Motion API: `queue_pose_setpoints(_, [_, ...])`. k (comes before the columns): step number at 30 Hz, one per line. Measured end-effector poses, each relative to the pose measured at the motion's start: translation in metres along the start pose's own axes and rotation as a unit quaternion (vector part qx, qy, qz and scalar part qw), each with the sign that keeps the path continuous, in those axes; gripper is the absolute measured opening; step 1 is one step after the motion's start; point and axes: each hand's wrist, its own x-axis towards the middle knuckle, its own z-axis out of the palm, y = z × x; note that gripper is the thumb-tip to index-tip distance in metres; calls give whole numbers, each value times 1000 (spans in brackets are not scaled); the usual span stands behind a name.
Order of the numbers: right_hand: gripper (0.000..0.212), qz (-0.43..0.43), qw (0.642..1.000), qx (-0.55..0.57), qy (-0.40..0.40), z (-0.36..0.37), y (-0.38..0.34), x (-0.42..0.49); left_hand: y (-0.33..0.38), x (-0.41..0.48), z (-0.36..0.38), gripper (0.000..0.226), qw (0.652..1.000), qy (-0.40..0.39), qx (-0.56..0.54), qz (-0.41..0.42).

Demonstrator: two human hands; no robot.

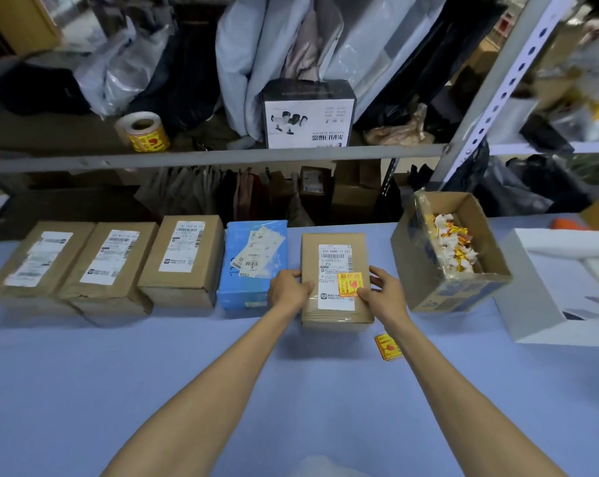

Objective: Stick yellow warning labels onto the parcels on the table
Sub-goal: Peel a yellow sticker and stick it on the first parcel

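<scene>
Parcel (334,259) long axis points away; left grip (289,288), right grip (382,291) hold sides.

Both forearms (219,370) are bare over their visible length, as are the left hand (289,288) and right hand (385,294).

Between your hands: parcel (336,241) on the surface (153,373), left hand (289,287) and right hand (382,292) at its sides.
Left of it: row of four parcels (184,256).
Right of it: open carton (439,299).
Before it, rightward: loose label (387,346).
Behind, on the shelf (222,156): label roll (142,131).
</scene>
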Motion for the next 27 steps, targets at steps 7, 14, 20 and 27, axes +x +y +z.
queue_pose_setpoints(7, [50,-17,1000,7,-15,3,-17,72,30,51,10,36,1000,12,-4,-12])
queue_pose_setpoints(14, [51,12,999,18,-26,4,-5,111,27,74,19,35,999,26,36,18])
queue_pose_setpoints(20, [49,-1,1000,-2,-12,5,-9,106,24,78,21,41,995,32,90,16])
queue_pose_setpoints(27, [53,-185,957,-219,36,19,-29,70,34,59,17,40,998,-9,51,26])
